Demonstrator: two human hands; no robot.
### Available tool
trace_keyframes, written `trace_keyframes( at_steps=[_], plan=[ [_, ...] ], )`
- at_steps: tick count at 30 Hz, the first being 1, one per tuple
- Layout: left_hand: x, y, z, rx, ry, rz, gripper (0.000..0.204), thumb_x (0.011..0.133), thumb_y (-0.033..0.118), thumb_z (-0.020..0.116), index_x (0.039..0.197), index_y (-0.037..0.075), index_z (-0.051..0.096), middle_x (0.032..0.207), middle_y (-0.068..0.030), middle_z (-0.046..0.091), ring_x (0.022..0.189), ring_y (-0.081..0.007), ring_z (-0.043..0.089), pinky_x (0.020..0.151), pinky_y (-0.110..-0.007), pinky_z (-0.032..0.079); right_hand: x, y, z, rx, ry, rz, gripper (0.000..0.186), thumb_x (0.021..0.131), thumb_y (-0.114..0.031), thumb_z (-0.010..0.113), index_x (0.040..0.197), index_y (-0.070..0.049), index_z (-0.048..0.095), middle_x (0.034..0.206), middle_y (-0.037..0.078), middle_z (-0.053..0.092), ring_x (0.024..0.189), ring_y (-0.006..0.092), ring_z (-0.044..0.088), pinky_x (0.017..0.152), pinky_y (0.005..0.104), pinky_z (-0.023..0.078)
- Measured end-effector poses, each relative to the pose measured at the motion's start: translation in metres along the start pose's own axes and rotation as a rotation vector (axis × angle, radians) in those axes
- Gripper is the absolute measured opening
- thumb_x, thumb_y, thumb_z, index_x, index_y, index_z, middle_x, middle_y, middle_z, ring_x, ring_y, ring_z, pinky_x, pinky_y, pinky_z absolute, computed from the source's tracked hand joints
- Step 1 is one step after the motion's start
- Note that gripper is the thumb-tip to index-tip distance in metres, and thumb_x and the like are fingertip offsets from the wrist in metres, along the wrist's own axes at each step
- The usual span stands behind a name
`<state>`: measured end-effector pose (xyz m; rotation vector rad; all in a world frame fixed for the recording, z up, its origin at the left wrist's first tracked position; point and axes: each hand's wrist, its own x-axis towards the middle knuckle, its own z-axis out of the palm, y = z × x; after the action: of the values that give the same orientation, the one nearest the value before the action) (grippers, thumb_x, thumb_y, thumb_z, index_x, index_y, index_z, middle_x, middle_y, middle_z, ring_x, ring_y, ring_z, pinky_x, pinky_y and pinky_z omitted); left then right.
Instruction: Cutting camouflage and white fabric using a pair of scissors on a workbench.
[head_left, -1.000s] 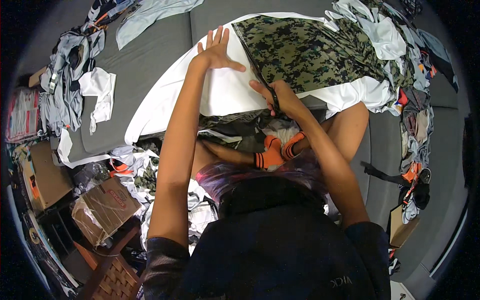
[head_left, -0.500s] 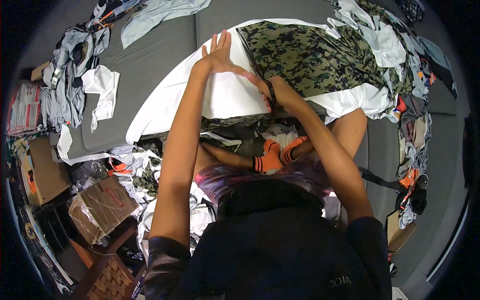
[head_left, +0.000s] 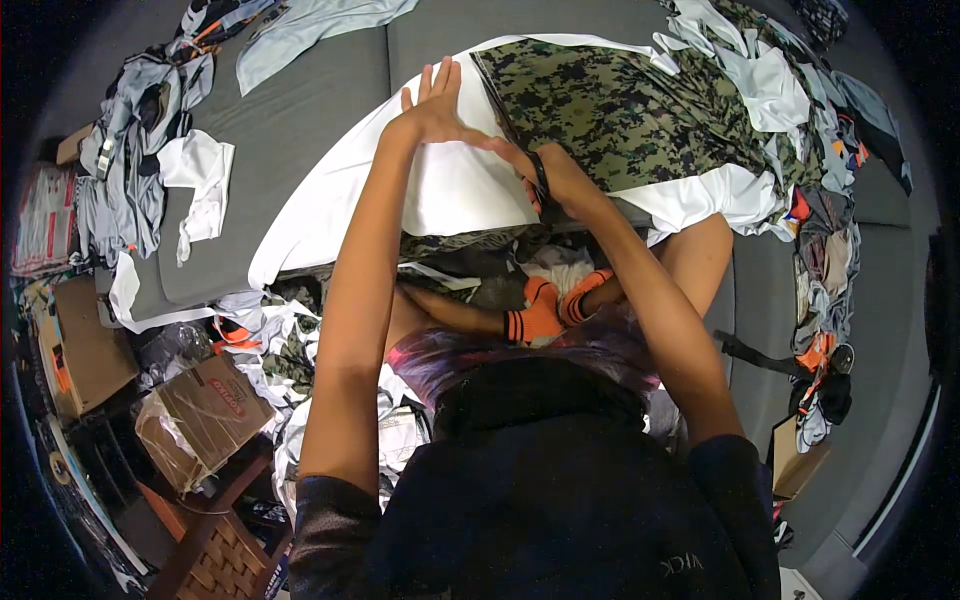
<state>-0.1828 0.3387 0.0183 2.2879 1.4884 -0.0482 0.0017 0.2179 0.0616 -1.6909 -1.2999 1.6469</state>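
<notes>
My left hand (head_left: 432, 118) lies open, fingers spread, on a large white cloth (head_left: 340, 190) draped over a grey padded surface. Its thumb reaches across to my right hand (head_left: 558, 178), which is bent inward and closed. A dark looped handle (head_left: 543, 172) with a bit of orange, like that of scissors, shows at the right hand; any blades are hidden. Beside both hands, a green camouflage fabric panel (head_left: 600, 110) rests on the white cloth. Its dark left edge runs down toward the right hand. More camouflage fabric hangs at the near edge, above my crossed legs.
Grey garments (head_left: 130, 140) and a white scrap (head_left: 200, 185) lie at the left. Mixed clothes (head_left: 830, 260) run down the right side. A taped cardboard box (head_left: 205, 410) and a woven wooden chair (head_left: 225, 560) stand near left. White cloth pieces (head_left: 290, 340) heap beside my legs.
</notes>
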Motion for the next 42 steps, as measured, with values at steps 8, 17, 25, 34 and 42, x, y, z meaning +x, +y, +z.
trace_keyframes(
  at_steps=[8, 17, 25, 34, 42],
  plan=[
    [0.000, 0.001, 0.000, 0.008, -0.011, -0.002, 0.147, 0.041, 0.080, 0.070, 0.148, 0.005, 0.003, 0.156, -0.0078, -0.003, 0.143, -0.0273, -0.007, 0.112, -0.055, 0.005, -0.002, 0.002, 0.001, 0.083, -0.002, -0.030, 0.060, 0.079, -0.059, 0.063, 0.056, -0.005, 0.049, 0.049, 0.004, 0.046, 0.037, 0.0128, 0.041, 0.038, 0.0260, 0.036],
    [-0.002, 0.003, -0.005, -0.009, -0.028, -0.019, 0.148, 0.040, 0.079, 0.070, 0.148, 0.005, 0.001, 0.156, -0.0072, -0.003, 0.143, -0.0273, -0.008, 0.112, -0.055, 0.005, -0.002, -0.001, 0.002, 0.056, 0.001, -0.013, 0.062, 0.077, -0.062, 0.063, 0.055, -0.006, 0.049, 0.048, 0.004, 0.046, 0.037, 0.0127, 0.042, 0.037, 0.0264, 0.035],
    [-0.003, 0.002, -0.007, 0.002, -0.043, -0.026, 0.144, 0.044, 0.076, 0.071, 0.148, 0.005, 0.001, 0.156, -0.0068, -0.005, 0.143, -0.0270, -0.009, 0.112, -0.055, 0.005, -0.006, -0.003, -0.002, 0.052, -0.028, 0.001, 0.065, 0.076, -0.066, 0.061, 0.055, -0.006, 0.050, 0.048, 0.003, 0.046, 0.037, 0.0125, 0.042, 0.036, 0.0249, 0.033],
    [-0.005, 0.000, -0.004, -0.009, -0.038, -0.011, 0.138, 0.050, 0.070, 0.072, 0.148, 0.005, 0.001, 0.156, -0.0067, -0.006, 0.143, -0.0263, -0.011, 0.112, -0.056, 0.005, 0.007, -0.022, -0.005, 0.048, -0.057, 0.060, 0.066, 0.075, -0.068, 0.060, 0.056, -0.006, 0.050, 0.048, 0.002, 0.046, 0.036, 0.0124, 0.041, 0.035, 0.0239, 0.033],
    [-0.006, 0.001, -0.005, -0.009, -0.027, -0.002, 0.140, 0.048, 0.071, 0.071, 0.149, 0.006, 0.000, 0.156, -0.0063, -0.005, 0.143, -0.0268, -0.009, 0.111, -0.057, 0.006, 0.014, -0.021, 0.000, 0.051, -0.006, -0.032, 0.064, 0.077, -0.066, 0.060, 0.056, -0.006, 0.050, 0.048, 0.003, 0.045, 0.036, 0.0130, 0.043, 0.035, 0.0237, 0.032]
  ],
)
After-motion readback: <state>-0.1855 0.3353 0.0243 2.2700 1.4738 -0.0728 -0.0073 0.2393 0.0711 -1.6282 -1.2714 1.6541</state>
